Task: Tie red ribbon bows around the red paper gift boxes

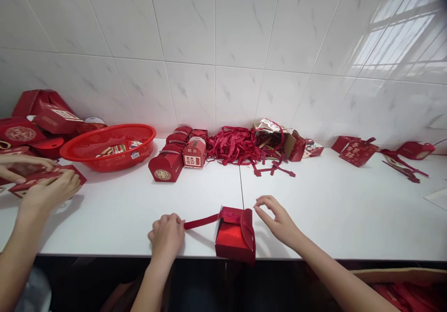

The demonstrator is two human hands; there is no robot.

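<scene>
A small red gift box (234, 237) lies on its side near the front edge of the white table. A dark red ribbon (201, 221) runs from the box's top out to the left. My left hand (166, 234) is closed around the ribbon's free end and holds it taut. My right hand (275, 216) hovers just right of the box, fingers curved and apart, with nothing in it. Thumb and forefinger are close to the box's rounded end but seem not to touch it.
Left, another person's hands (52, 184) work on a red box beside a red plastic basket (108, 160) of wrapped sweets. Finished-looking boxes (165, 165), a heap of red ribbons (233, 145) and folded cartons (359, 152) line the tiled wall. A carton (398, 272) stands below, right.
</scene>
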